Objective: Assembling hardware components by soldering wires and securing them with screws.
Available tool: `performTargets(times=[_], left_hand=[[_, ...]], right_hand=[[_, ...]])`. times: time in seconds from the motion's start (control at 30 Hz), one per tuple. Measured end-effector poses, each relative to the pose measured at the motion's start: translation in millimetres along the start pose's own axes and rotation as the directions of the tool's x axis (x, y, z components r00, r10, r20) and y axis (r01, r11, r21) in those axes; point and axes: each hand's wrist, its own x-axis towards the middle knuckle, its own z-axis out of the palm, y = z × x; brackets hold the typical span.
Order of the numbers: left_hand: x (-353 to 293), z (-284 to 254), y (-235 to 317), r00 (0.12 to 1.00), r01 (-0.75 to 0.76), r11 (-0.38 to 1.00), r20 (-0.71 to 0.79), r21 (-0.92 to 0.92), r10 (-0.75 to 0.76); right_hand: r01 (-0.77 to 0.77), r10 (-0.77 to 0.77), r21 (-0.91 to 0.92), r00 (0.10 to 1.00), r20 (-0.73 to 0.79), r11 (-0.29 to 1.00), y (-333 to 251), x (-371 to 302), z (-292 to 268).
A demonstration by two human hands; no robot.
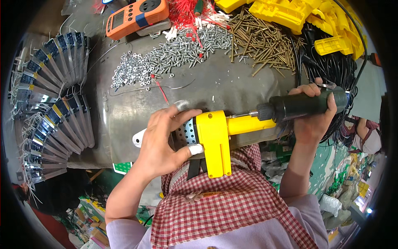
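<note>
My left hand [156,143], with white covers on its thumb and one fingertip, is closed around a perforated metal sleeve [187,132] at the left end of a yellow plastic tool housing [214,145]. The housing lies at the table's near edge, partly over my checked apron. In my right hand [311,118] is a dark electric screwdriver [296,107], held level. Its bit points left and reaches the upper right side of the housing; whether a screw sits at the tip I cannot tell. A black strap or strip [194,168] hangs below the sleeve.
Heaps of silver screws [186,47], nuts [132,68] and long brass-coloured screws [265,39] lie across the far table. An orange meter [137,17] and red-wired parts [186,12] stand behind. More yellow housings [286,12] and black cables [315,58] fill the right. Fanned strip-like parts [58,120] line the left.
</note>
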Motion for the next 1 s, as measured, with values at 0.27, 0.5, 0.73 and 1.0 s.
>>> performTargets(times=[0.27, 0.5, 0.73, 1.0], left_hand=[[3.3, -0.5, -3.7, 0.990, -0.134, 0.987, -0.037, 0.089, 0.138], [4.8, -0.7, -3.4, 0.994, -0.105, 0.988, 0.042, 0.110, 0.101], [5.2, -5.8, 6.0, 0.994, -0.097, 0.987, 0.063, 0.129, 0.090], [-15.6, 9.9, 14.9, 0.986, -0.150, 0.880, 0.000, 0.451, 0.168]], right_hand=[[0.010, -0.010, 0.053, 1.000, -0.003, 0.999, 18.4, 6.7, -5.2], [0.030, -0.028, 0.090, 0.999, -0.029, 0.995, 26.3, 9.4, -4.5], [-0.004, 0.006, 0.030, 0.998, -0.057, 1.000, 24.6, 20.1, -6.0], [-0.058, 0.076, -0.126, 0.987, 0.144, 0.990, 41.7, -29.1, 39.5]])
